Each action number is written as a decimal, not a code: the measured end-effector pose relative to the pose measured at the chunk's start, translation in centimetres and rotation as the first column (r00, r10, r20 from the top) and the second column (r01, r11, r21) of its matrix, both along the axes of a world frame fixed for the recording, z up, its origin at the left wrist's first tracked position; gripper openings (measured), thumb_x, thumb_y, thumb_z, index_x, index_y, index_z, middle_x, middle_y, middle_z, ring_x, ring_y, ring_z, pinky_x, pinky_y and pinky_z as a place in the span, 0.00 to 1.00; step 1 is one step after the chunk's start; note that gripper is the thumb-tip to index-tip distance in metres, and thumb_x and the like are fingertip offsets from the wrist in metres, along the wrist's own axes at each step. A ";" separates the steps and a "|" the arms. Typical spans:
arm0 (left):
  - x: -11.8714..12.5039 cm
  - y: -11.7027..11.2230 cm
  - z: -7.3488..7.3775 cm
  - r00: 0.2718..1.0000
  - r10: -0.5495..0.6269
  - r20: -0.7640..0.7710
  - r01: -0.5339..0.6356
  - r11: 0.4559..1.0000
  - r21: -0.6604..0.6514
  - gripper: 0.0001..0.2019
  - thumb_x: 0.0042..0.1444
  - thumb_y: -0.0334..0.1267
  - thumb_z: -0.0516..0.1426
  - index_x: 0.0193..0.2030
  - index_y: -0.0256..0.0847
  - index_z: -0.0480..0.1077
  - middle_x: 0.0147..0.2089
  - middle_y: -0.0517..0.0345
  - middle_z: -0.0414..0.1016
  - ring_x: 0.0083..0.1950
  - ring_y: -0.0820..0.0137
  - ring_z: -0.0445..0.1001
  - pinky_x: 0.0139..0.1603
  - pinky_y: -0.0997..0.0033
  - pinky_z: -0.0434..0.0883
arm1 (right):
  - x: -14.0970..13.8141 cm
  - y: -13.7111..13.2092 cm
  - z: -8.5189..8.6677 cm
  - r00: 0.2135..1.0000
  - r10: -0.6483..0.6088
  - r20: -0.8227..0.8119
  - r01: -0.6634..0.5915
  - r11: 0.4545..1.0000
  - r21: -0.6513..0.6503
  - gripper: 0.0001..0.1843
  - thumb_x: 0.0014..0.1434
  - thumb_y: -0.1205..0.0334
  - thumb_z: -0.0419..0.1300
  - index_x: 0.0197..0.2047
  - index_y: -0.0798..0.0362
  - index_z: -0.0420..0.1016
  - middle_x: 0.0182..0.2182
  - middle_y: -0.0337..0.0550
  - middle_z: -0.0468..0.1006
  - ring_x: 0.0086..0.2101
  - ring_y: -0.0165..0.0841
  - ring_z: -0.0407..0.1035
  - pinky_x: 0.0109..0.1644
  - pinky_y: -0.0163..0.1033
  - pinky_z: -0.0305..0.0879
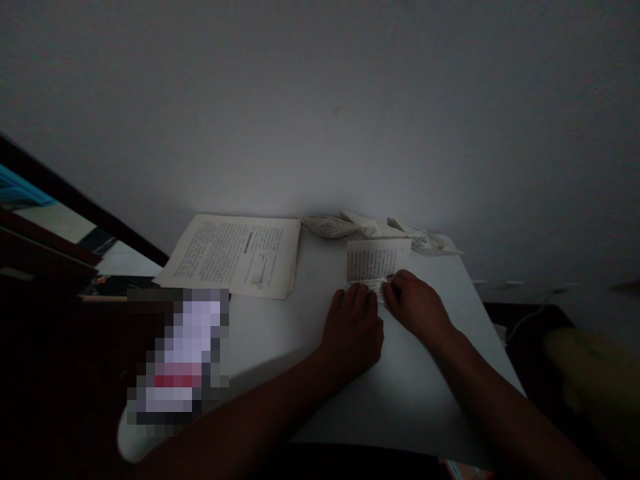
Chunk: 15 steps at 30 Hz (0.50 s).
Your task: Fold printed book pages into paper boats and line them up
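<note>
A printed sheet of paper (373, 260) lies on the white table, its lower part folded up into a smaller flap. My left hand (353, 327) rests palm down at the flap's lower left, with curled fingers pressing on the paper. At the lower right corner, my right hand (417, 303) has thumb and fingers closed on the same sheet. The fingertips hide part of the fold. Behind the sheet, along the wall, sit several folded paper boats, among them a left one (330, 227) and a right one (433, 243).
A stack of printed pages (225, 257) lies on the table's left side. Nearer me is a blurred-out phone-like object (187, 347) at the left edge. The white table (270, 360) meets a grey wall (320, 120). A yellowish object (595, 373) stands right of the table.
</note>
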<state>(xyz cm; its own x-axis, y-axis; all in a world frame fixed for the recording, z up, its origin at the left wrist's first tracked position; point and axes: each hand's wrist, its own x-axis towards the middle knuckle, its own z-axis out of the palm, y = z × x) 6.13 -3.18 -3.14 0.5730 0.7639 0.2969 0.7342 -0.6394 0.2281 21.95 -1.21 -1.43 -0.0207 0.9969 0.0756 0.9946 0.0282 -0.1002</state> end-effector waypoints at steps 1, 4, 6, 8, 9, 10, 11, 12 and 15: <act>0.0 0.0 0.0 1.000 0.006 -0.001 -0.006 1.000 0.003 0.21 0.59 0.39 0.50 0.58 0.30 0.63 0.59 0.39 0.65 0.61 0.52 0.61 0.62 0.49 0.58 | 0.0 0.0 0.0 1.000 0.002 0.000 -0.002 1.000 0.000 0.17 0.64 0.58 0.48 0.30 0.54 0.72 0.32 0.44 0.73 0.31 0.32 0.70 0.34 0.36 0.58; 0.0 0.0 0.1 1.000 0.026 0.001 -0.026 1.000 0.011 0.21 0.59 0.39 0.51 0.58 0.31 0.63 0.60 0.38 0.64 0.62 0.51 0.61 0.62 0.49 0.58 | 0.0 -0.1 0.0 1.000 -0.001 0.000 0.001 1.000 0.003 0.17 0.64 0.58 0.48 0.30 0.54 0.72 0.33 0.44 0.73 0.31 0.32 0.70 0.35 0.36 0.59; -0.1 -0.1 0.1 1.000 0.030 0.007 -0.030 0.999 0.012 0.21 0.59 0.39 0.51 0.58 0.32 0.63 0.60 0.37 0.65 0.62 0.51 0.61 0.61 0.48 0.59 | 0.0 0.0 0.1 1.000 -0.006 -0.001 0.006 1.000 0.004 0.17 0.64 0.58 0.48 0.30 0.54 0.72 0.33 0.44 0.73 0.31 0.32 0.70 0.34 0.36 0.59; -0.1 -0.1 0.1 1.000 0.028 0.014 -0.028 0.999 0.016 0.21 0.59 0.39 0.51 0.58 0.32 0.63 0.60 0.37 0.64 0.62 0.51 0.61 0.61 0.48 0.59 | 0.0 0.0 0.1 1.000 -0.010 0.000 0.010 1.000 0.000 0.17 0.64 0.58 0.48 0.30 0.54 0.72 0.33 0.44 0.73 0.30 0.32 0.70 0.34 0.36 0.59; -0.2 -0.1 0.1 1.000 0.027 0.016 -0.027 0.999 0.018 0.21 0.59 0.39 0.51 0.58 0.32 0.63 0.60 0.37 0.64 0.62 0.51 0.61 0.61 0.48 0.59 | 0.0 0.0 0.1 1.000 -0.008 0.000 0.008 1.000 -0.003 0.17 0.64 0.58 0.48 0.30 0.54 0.72 0.33 0.44 0.73 0.30 0.32 0.70 0.34 0.36 0.59; -0.2 -0.1 0.0 1.000 0.025 0.016 -0.025 0.999 0.020 0.21 0.59 0.39 0.51 0.58 0.32 0.63 0.60 0.37 0.64 0.63 0.51 0.61 0.61 0.48 0.59 | 0.0 0.0 0.1 1.000 -0.006 0.000 0.006 1.000 -0.003 0.17 0.64 0.58 0.48 0.30 0.54 0.72 0.33 0.44 0.73 0.30 0.32 0.70 0.34 0.36 0.59; -0.2 -0.1 0.0 1.000 0.024 0.017 -0.024 0.999 0.020 0.22 0.59 0.39 0.51 0.58 0.32 0.63 0.60 0.37 0.64 0.63 0.50 0.60 0.61 0.48 0.59 | 0.1 0.0 0.1 1.000 -0.003 0.000 0.003 1.000 -0.004 0.17 0.64 0.58 0.48 0.30 0.54 0.72 0.33 0.44 0.73 0.30 0.32 0.70 0.34 0.36 0.59; -0.2 -0.1 -0.1 1.000 0.023 0.019 -0.023 1.000 0.020 0.22 0.59 0.39 0.51 0.58 0.32 0.63 0.60 0.37 0.64 0.63 0.50 0.60 0.61 0.48 0.59 | 0.1 0.0 0.0 1.000 0.002 -0.001 -0.002 1.000 -0.004 0.17 0.64 0.58 0.48 0.30 0.54 0.72 0.33 0.44 0.73 0.30 0.32 0.70 0.34 0.36 0.59; -0.2 0.0 -0.2 1.000 0.019 0.021 -0.020 1.000 0.014 0.22 0.59 0.39 0.50 0.58 0.32 0.63 0.61 0.38 0.64 0.64 0.50 0.59 0.60 0.48 0.60 | 0.1 0.0 0.0 1.000 0.001 -0.005 -0.001 1.000 0.003 0.17 0.64 0.58 0.48 0.30 0.54 0.72 0.32 0.44 0.73 0.30 0.32 0.70 0.34 0.36 0.59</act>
<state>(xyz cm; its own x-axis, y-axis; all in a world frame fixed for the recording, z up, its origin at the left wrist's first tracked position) 5.97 -3.23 -3.34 0.5516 0.7706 0.3194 0.7417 -0.6283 0.2348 22.06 -1.19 -1.48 -0.0215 0.9967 0.0784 0.9940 0.0297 -0.1050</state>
